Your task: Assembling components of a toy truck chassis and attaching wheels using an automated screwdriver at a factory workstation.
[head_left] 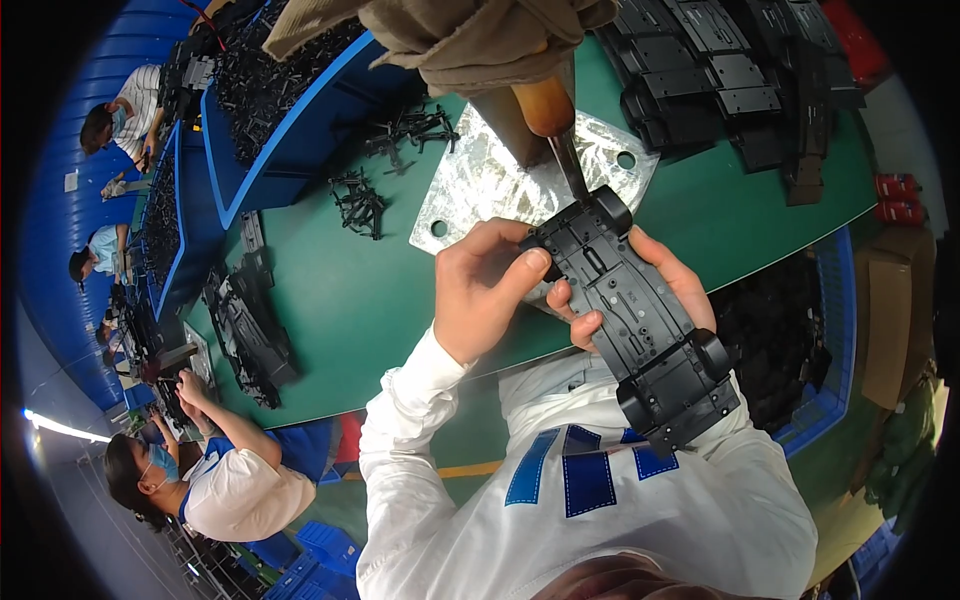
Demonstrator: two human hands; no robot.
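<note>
A long black plastic toy car chassis, with rounded wheel arches and small screw bosses, is held tilted in front of my body. My right hand cradles it from beneath, thumb along the right edge and fingertips curling round the left edge. My left hand is closed at its far left corner, thumb and forefinger pinching there; whether a small part sits between them is hidden. Just beyond the far end hangs a tool with an orange-brown handle and metal shaft, its tip close to the chassis. Beige cloth wraps above it.
Under the tool, a shiny metal plate lies on the green table. Small black parts are heaped left of it. Stacked black chassis stand far right; others lie left. Blue bins hold parts. A co-worker sits left.
</note>
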